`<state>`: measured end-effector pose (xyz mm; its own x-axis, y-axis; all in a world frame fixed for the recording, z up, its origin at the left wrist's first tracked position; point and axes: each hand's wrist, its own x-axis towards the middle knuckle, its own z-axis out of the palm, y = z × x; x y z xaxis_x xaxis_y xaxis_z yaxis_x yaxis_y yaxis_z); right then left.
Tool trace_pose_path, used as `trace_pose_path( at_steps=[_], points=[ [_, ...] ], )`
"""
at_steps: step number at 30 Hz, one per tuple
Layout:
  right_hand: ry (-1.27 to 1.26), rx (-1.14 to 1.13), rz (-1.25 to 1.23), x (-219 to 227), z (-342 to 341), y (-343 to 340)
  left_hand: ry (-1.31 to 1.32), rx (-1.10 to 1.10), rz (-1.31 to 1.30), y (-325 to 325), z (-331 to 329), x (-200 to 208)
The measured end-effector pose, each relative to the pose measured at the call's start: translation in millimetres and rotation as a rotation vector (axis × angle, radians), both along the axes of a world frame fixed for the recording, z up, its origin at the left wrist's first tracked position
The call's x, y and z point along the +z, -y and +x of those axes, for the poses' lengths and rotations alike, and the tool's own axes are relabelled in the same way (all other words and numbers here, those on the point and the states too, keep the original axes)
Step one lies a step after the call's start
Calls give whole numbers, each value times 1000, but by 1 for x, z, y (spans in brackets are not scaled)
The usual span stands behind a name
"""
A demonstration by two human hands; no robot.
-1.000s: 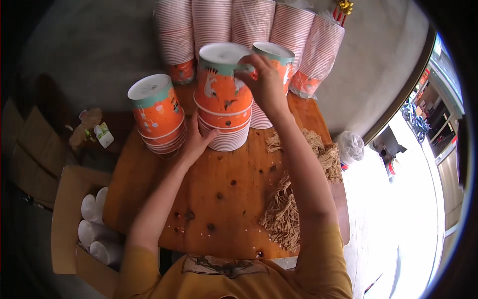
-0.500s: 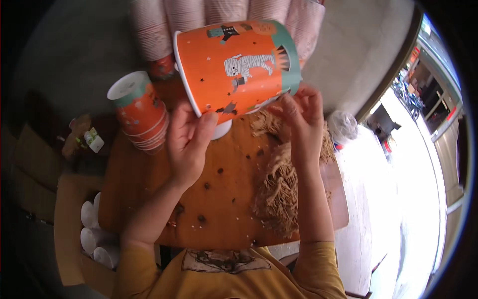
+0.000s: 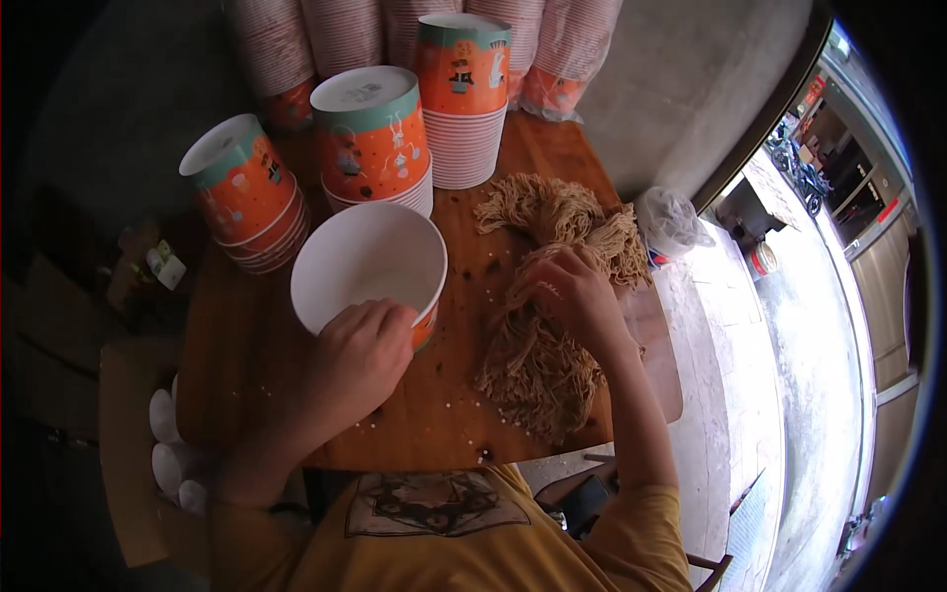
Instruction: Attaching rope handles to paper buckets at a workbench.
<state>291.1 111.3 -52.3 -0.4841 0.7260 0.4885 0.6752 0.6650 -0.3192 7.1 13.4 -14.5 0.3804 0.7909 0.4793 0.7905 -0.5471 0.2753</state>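
Note:
A large paper tub (image 3: 370, 252), white inside and orange outside, stands mouth up on the wooden table, leaning slightly toward me. My left hand (image 3: 363, 343) grips its near rim, the fingers curled over the edge. To the right lies a heap of tan twisted paper cords (image 3: 538, 380) in looped bundles. My right hand (image 3: 574, 291) rests in the middle of this heap, its fingers bent and pinching some strands. How many strands lie between the fingertips is hidden.
Upside-down stacks of orange tubs stand behind: a left stack (image 3: 247, 192), a middle stack (image 3: 370, 138) and a taller right stack (image 3: 464, 94). Bagged tub stacks (image 3: 340, 39) line the wall. A cardboard box (image 3: 128, 444) with white tubs sits at lower left. A clear plastic bag (image 3: 673, 222) lies at right.
The tub, held sideways in both hands before, now stands mouth up on the table. My left hand stays on its rim, while my right hand has left it for the cords.

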Motion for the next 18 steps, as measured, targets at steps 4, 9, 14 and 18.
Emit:
trace_pose_path(
  at_steps=[4, 9, 14, 18],
  points=[
    [28, 3, -10, -10, 1, -3, -101, -11, 9, -3, 6, -5],
    [-76, -9, -55, 2, -3, 8, -87, 7, 122, -1, 12, 0],
    [-240, -49, -111, 0, -3, 2, 23, -77, 174, 5, 22, 1],
    [-99, -59, 55, -4, -5, -16, 51, -102, 185, 3, 29, -1]
  ],
)
